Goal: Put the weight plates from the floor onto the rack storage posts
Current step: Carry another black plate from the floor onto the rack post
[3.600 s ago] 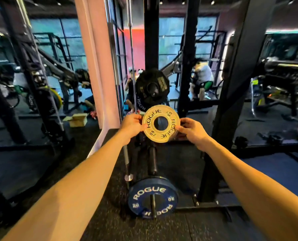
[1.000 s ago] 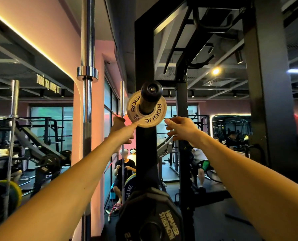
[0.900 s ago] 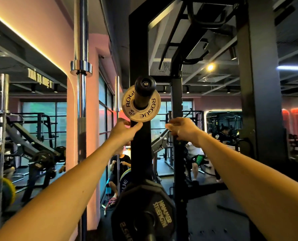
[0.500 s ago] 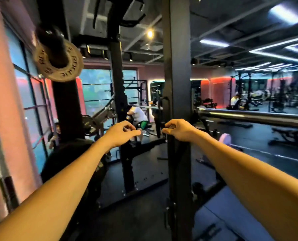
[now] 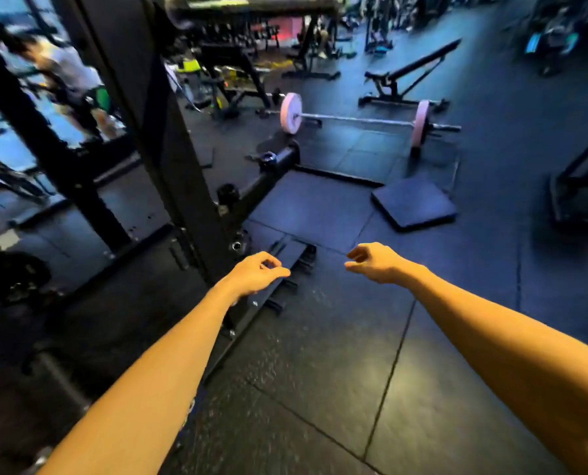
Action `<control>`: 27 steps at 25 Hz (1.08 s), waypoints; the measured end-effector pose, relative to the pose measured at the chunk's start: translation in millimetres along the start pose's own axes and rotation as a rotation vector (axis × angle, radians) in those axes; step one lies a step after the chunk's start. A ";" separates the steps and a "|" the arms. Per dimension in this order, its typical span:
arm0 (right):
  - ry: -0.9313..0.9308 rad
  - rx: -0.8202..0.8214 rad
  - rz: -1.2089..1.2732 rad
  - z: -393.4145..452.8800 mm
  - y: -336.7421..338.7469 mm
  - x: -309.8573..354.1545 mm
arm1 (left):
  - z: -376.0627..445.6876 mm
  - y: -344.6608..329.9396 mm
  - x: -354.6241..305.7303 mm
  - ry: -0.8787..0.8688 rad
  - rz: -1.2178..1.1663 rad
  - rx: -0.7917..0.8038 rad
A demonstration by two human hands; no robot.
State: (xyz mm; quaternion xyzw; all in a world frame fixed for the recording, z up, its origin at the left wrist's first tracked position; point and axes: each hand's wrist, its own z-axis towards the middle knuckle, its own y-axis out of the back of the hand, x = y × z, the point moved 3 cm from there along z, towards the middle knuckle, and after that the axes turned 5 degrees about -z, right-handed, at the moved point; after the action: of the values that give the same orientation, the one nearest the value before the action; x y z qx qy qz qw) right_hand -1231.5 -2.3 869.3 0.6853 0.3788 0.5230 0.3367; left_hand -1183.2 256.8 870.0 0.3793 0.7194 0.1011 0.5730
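My left hand [image 5: 256,274] hangs over the rubber floor beside the black rack upright [image 5: 155,132], fingers loosely curled and holding nothing. My right hand [image 5: 374,262] hovers to its right at the same height, also loosely curled and empty. The tan plate and its storage post are out of view. A dark plate or plates [image 5: 12,272] lie low at the rack's left side, too dim to make out. A short storage post [image 5: 279,157] sticks out near the rack's base.
A barbell [image 5: 354,120] with pink plates lies on the floor ahead. A dark square pad [image 5: 412,204] sits to its near side. An adjustable bench [image 5: 409,75] stands beyond. A person [image 5: 66,73] is behind the rack on the left. A black frame [image 5: 577,190] stands at right.
Both hands let go of the tan plate once it sat on the upper post. My view has swung right and down to the floor, and both empty hands have lowered.
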 end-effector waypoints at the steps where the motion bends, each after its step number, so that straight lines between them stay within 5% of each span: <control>1: -0.059 0.025 0.012 -14.7 -15.0 -35.7 | 2.2 -34.1 7.7 0.027 0.017 0.054; 6: -0.296 0.175 0.096 -81.1 -98.6 -165.0 | 3.2 -166.8 46.7 0.178 0.160 0.285; 15: -0.511 0.405 0.186 -103.1 -198.1 -253.6 | 46.9 -303.0 86.5 0.245 0.340 0.615; 27: -0.713 0.288 0.364 102.5 -95.4 -367.5 | 337.7 -319.9 -54.0 0.137 0.396 0.700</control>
State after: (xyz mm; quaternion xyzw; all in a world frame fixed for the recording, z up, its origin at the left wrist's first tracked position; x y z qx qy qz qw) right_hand -1208.8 -282.8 594.6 0.9190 0.1807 0.2459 0.2495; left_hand -1013.4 -98.0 615.8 0.6751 0.6599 -0.0163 0.3294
